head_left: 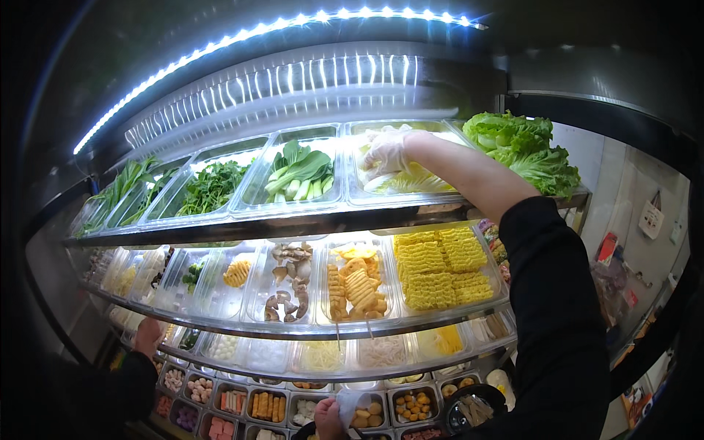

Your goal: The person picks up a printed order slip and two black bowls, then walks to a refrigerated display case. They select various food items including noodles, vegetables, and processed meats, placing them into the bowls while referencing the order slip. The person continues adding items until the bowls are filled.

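My right hand, in a clear thin glove, reaches into the clear tray of napa cabbage on the top shelf. Its fingers rest on the pale leaves and are partly hidden, so I cannot tell whether they grip any. Low in the middle, at the lower edge, my left hand is bare and closed on a thin piece of clear plastic. Beside the cabbage stand bok choy on the left and a heap of green lettuce on the right.
Another person's hand, dark-sleeved, is by the shelves on the left. Below the greens are instant noodle blocks, skewers jutting past the shelf edge, and mushrooms. A black bowl is at lower right. LED lights curve overhead.
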The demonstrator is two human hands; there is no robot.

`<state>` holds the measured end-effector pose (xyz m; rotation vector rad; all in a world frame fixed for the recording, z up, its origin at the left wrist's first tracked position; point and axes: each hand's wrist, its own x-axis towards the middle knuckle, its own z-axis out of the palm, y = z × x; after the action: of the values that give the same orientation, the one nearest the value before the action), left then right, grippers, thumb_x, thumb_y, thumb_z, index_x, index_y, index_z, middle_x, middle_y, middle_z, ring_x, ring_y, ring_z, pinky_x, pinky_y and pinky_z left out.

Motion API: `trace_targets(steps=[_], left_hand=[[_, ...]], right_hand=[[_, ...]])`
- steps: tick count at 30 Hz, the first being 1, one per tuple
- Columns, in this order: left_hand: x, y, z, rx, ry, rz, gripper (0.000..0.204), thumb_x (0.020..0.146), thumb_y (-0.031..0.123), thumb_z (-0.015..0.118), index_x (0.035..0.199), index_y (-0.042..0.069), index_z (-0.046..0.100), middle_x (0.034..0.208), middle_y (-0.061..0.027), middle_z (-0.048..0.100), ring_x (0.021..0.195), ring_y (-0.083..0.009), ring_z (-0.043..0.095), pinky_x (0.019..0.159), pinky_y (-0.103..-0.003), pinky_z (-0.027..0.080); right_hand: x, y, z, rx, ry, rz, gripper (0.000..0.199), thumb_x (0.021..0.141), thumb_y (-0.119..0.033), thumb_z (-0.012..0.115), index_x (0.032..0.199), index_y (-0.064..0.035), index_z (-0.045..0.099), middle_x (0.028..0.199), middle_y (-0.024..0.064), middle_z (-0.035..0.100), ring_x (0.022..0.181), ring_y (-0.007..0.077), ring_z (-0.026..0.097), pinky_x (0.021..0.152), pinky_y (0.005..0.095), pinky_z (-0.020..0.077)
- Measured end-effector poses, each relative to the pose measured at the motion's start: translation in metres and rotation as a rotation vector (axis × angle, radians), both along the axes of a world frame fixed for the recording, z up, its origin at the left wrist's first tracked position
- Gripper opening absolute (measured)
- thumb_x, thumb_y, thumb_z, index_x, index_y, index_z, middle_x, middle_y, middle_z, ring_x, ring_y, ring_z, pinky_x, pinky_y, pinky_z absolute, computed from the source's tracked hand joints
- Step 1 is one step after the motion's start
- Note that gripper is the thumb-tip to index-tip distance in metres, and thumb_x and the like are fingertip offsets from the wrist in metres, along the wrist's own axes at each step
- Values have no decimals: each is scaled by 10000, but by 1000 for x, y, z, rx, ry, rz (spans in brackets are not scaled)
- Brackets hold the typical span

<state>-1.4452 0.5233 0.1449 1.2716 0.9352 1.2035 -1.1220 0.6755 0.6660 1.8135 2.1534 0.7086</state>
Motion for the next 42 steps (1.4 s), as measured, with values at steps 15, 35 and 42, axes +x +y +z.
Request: trace_targets(steps=[15,35,42], left_hand=[[-25,-21,30,-137,164,161,250,869,191,475,983,-14,561,913,-105,590,844,-185,527,770,-299,421],[-28,-21,29,-31,280,191,219,875,159,476,976,-12,568,896,-107,594,842,-198,530,773,-301,415],[-32,-21,22,-30,236,154,201,878,147,486,988,-3,563,905,-92,589,828,-183,527,758,-290,416]], right_hand=[[9,-71,32,-195,476,-29,598,682,-320,718,1173,-28,544,1096,142,604,992,257,559,894,309,412],[52,-102,52,67,1025,119,432,639,-175,737,1021,-26,601,869,82,638,761,170,594,723,288,470],[79,-97,59,392,1372,403,399,712,-249,747,1041,-65,616,946,101,619,870,209,575,818,319,442]])
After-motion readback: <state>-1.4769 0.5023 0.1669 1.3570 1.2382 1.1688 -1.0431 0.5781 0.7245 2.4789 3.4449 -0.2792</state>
